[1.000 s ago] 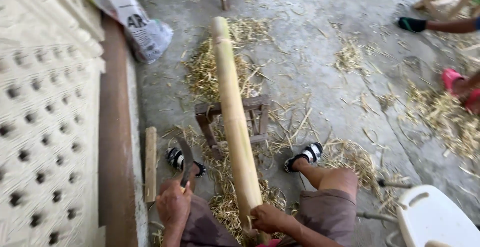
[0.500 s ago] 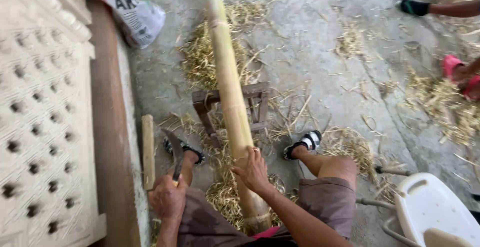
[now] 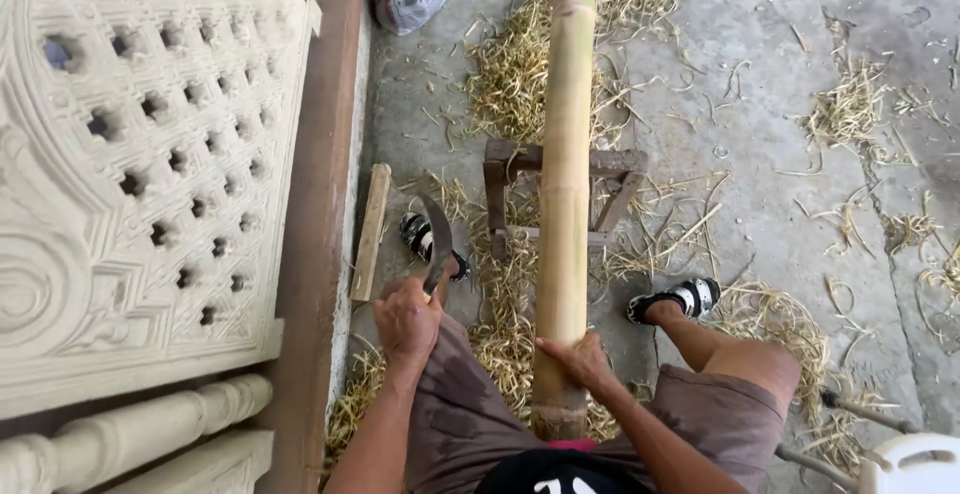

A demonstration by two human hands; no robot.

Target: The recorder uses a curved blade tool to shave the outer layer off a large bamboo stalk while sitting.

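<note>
Gripping the bamboo pole [image 3: 566, 184] near its butt end, my right hand [image 3: 578, 359] wraps over the top of it, fingers curled down its far side. The pole lies lengthwise between my legs, propped on the small wooden stool [image 3: 610, 169] ahead of me and running on past it across the concrete floor [image 3: 760, 154]. My left hand [image 3: 407, 319] is closed tight around the handle of a curved knife [image 3: 437, 239], whose blade points up and away, on the near left side of the stool. I judge the pole stiff and fairly heavy for its length, with a smooth, rounded skin that may roll or slip under my palm, so holding just behind a node ring looks surest. Straw-like shavings [image 3: 510, 64] lie heaped around the stool. A short wooden slat [image 3: 371, 231] lies left of the stool, beside the wall.
</note>
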